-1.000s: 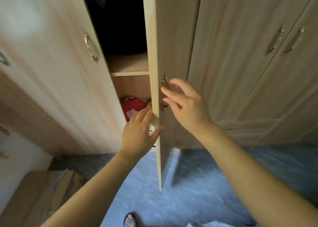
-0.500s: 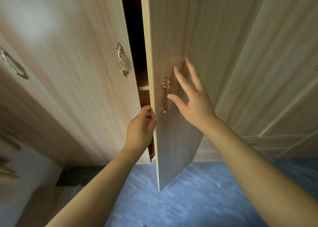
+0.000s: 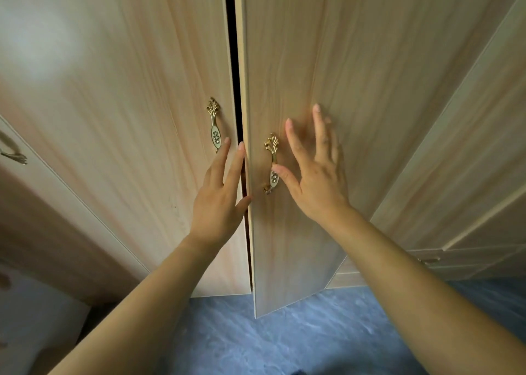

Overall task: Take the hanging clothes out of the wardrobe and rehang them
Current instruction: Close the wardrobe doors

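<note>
Two hands: left hand (image 3: 219, 204), right hand (image 3: 316, 181). Three gold handles: left handle (image 3: 215, 127), right handle (image 3: 272, 164), far-left handle (image 3: 12, 154), partly cut off. Two doors beside the gap: left door (image 3: 128, 118), right door (image 3: 327, 61).

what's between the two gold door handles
In the head view: the dark gap where the right door stands ajar, its pale edge, and straight fingers of the left hand.

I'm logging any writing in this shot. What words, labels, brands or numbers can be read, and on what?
No text is readable anywhere.
Left door and right door: plain wood grain only.
Left handle and right handle: leaf shapes and small stones, no letters.
</note>
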A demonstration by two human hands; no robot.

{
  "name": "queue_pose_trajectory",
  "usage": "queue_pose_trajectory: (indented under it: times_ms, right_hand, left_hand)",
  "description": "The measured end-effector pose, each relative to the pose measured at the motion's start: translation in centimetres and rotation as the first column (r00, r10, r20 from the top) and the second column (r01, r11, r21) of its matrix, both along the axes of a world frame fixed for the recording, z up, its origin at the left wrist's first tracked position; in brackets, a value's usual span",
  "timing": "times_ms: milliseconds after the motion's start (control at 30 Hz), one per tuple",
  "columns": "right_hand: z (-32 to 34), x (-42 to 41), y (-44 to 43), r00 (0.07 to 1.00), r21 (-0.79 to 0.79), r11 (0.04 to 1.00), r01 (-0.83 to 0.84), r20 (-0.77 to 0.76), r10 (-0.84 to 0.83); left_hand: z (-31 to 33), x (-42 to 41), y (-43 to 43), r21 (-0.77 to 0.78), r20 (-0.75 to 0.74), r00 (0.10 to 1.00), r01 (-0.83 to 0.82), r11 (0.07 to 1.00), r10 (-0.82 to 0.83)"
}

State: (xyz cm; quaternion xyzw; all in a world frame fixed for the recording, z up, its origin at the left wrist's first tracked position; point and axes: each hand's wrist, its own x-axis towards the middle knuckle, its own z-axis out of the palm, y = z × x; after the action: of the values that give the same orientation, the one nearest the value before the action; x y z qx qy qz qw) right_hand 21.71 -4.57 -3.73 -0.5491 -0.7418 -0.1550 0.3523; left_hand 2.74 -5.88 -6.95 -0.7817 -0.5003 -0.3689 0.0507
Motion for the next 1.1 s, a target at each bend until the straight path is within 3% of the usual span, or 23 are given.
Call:
queue_pose_trajectory:
  times_ms: [200, 300, 533, 1100]
  right_hand:
    - [-1.2, 1.2, 4.0, 0.993, 0.098, 0.995, -0.010, 0.119, -0.002]
    - [-1.7, 1.8, 5.8, 0.987, 0.181, 0.983, -0.005, 0.159, -0.025]
    - [-2.2, 2.1, 9.4, 0.983, 0.304, 0.953, -0.009, 0.177, -0.047]
    - [-2.7, 1.8, 12.4, 0.989, 0.316, 0.949, 0.006, 0.141, -0.053]
  left_hand:
    - [1.6, -0.7, 2.7, 0.116, -0.032, 0.999, -0.017, 0.993, 0.021]
    - [2.3, -0.7, 4.0, 0.195, -0.135, 0.990, -0.013, 0.981, 0.040]
    - [2.3, -0.1, 7.9, 0.368, -0.234, 0.950, -0.111, 0.923, 0.208]
    - [2.2, 0.5, 10.5, 0.433, -0.342, 0.820, -0.296, 0.851, 0.459]
